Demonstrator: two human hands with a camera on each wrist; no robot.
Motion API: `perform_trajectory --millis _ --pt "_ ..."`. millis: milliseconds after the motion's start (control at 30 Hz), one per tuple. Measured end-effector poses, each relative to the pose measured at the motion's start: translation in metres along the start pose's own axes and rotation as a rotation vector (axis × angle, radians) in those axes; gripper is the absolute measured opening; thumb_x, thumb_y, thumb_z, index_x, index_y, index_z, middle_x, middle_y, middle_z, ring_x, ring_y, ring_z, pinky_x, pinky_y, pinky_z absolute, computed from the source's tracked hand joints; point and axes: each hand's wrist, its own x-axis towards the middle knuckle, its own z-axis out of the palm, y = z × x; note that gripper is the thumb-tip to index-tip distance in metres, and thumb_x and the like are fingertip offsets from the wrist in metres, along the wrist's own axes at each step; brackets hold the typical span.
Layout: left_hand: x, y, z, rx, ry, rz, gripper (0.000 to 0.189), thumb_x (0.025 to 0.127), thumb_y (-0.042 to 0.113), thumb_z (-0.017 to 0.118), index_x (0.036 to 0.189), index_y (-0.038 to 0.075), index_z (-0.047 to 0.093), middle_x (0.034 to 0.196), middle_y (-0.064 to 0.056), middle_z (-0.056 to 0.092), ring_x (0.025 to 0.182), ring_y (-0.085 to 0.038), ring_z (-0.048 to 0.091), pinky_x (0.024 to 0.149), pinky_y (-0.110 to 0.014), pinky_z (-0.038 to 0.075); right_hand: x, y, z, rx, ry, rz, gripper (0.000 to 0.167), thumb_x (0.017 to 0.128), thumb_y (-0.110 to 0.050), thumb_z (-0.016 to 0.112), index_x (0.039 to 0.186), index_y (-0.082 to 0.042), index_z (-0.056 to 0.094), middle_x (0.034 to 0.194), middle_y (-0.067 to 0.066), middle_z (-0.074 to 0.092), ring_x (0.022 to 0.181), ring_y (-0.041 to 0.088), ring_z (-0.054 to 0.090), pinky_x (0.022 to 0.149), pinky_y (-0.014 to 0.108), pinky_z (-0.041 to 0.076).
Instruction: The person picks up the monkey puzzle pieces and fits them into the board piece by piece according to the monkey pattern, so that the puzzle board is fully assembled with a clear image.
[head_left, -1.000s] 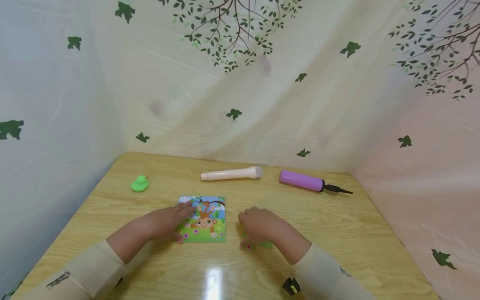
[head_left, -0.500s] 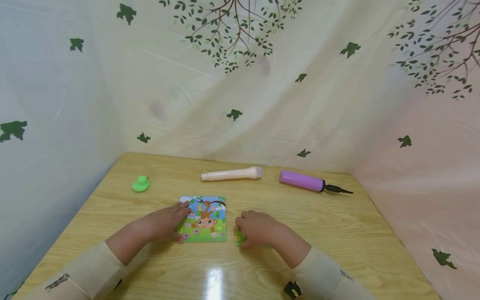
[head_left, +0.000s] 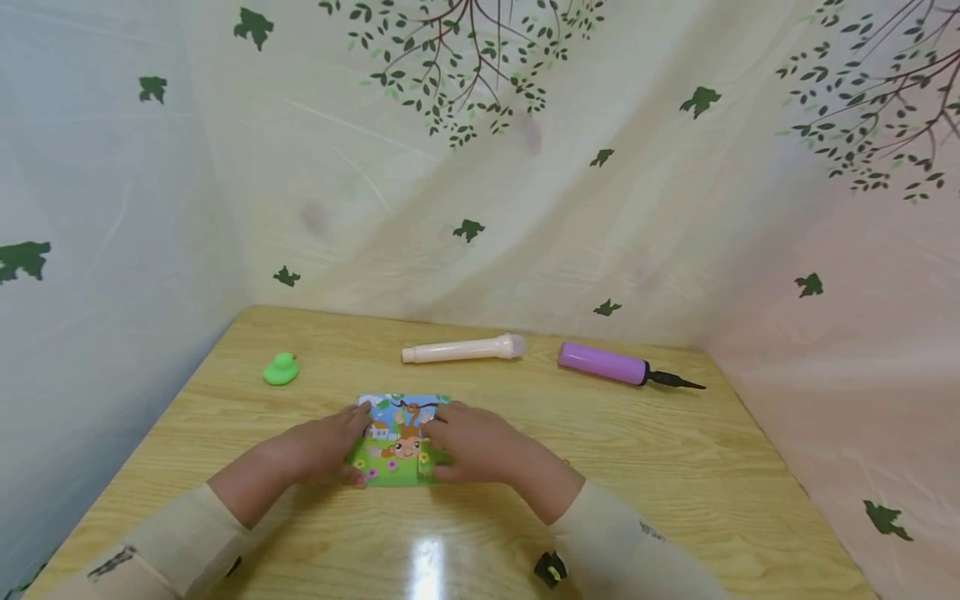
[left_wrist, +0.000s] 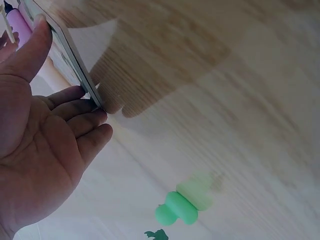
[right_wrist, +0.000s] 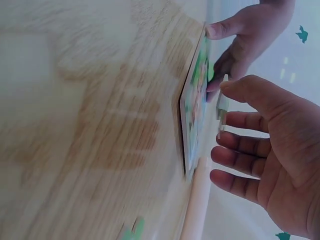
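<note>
In the head view a square monkey picture puzzle (head_left: 392, 475) lies flat on the table. My left hand (head_left: 330, 446) rests on its left side, fingers fairly straight over the edge and thumb at the near corner; the left wrist view shows the thumb and fingertips touching the board's edge. My right hand (head_left: 476, 442) is over the puzzle's right side, pinching a thin puzzle piece (right_wrist: 223, 105) between thumb and fingers. In the right wrist view that piece stands apart from the board. The right fingers hide part of the picture in the head view.
A green toy duck (head_left: 281, 369) sits at the back left. A pale pink microphone-shaped stick (head_left: 461, 349) and a purple hand pump (head_left: 603, 362) lie along the back of the table (head_left: 675, 475). Something small and green (right_wrist: 132, 230) lies low in the right wrist view, its kind unclear.
My right hand has picked a puzzle piece up off the table and moved left with it, over the puzzle's right side. My left hand has stayed at the left edge.
</note>
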Motion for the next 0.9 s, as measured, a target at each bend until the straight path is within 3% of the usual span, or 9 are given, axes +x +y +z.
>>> perform_trajectory --millis 100,200,333,533,633,767,900 --pt "0.001 -0.001 -0.001 -0.001 -0.007 -0.017 0.099 0.082 0.044 0.076 0.15 -0.008 0.026 0.156 -0.029 0.026 0.14 -0.048 0.033 0.112 -0.061 0.033 0.014 -0.006 0.002 -0.008 0.016 -0.032 0.045 0.088 -0.046 0.066 0.125 -0.02 0.062 0.115 -0.003 0.06 0.105 0.014 0.056 0.091 0.027 0.052" --pt "0.002 -0.003 -0.001 0.009 -0.014 -0.017 0.096 0.082 0.046 0.075 0.149 -0.007 0.03 0.157 -0.027 0.026 0.14 -0.047 0.035 0.11 -0.061 0.035 0.027 -0.011 0.007 -0.037 0.028 -0.072 0.038 0.089 -0.047 0.065 0.117 -0.022 0.063 0.112 -0.005 0.059 0.105 0.013 0.057 0.094 0.027 0.051" --pt "0.003 -0.006 0.0 0.019 -0.014 -0.002 0.09 0.082 0.048 0.075 0.146 -0.004 0.039 0.158 -0.024 0.025 0.139 -0.046 0.036 0.108 -0.061 0.038 0.04 -0.019 0.012 -0.065 0.043 -0.098 0.033 0.088 -0.051 0.065 0.105 -0.023 0.06 0.102 -0.007 0.057 0.096 0.011 0.055 0.084 0.025 0.051" --pt "0.004 -0.01 -0.001 -0.016 -0.036 0.003 0.087 0.083 0.053 0.072 0.145 0.0 0.043 0.16 -0.021 0.023 0.141 -0.044 0.035 0.11 -0.06 0.036 0.048 -0.027 0.018 -0.117 0.066 -0.068 0.033 0.09 -0.054 0.062 0.099 -0.023 0.059 0.101 -0.008 0.058 0.094 0.011 0.055 0.077 0.023 0.051" --pt "0.004 -0.011 -0.004 -0.041 -0.05 0.008 0.085 0.085 0.054 0.07 0.145 0.0 0.044 0.16 -0.021 0.023 0.142 -0.043 0.032 0.112 -0.059 0.034 0.048 -0.029 0.021 -0.132 0.071 -0.075 0.033 0.093 -0.055 0.058 0.105 -0.025 0.063 0.106 -0.008 0.059 0.1 0.012 0.055 0.085 0.024 0.052" --pt "0.004 -0.012 -0.006 -0.042 -0.059 0.01 0.079 0.089 0.052 0.066 0.145 0.0 0.044 0.16 -0.021 0.024 0.143 -0.042 0.031 0.113 -0.058 0.033 0.048 -0.03 0.023 -0.106 0.077 -0.114 0.034 0.098 -0.051 0.053 0.116 -0.027 0.067 0.114 -0.007 0.061 0.111 0.014 0.055 0.106 0.032 0.046" --pt "0.005 -0.013 -0.006 -0.018 -0.054 0.018 0.069 0.094 0.044 0.062 0.144 0.001 0.045 0.159 -0.023 0.026 0.142 -0.043 0.033 0.112 -0.059 0.035 0.046 -0.03 0.023 -0.095 0.082 -0.152 0.034 0.099 -0.049 0.052 0.123 -0.029 0.067 0.116 -0.008 0.061 0.11 0.012 0.055 0.108 0.032 0.045"
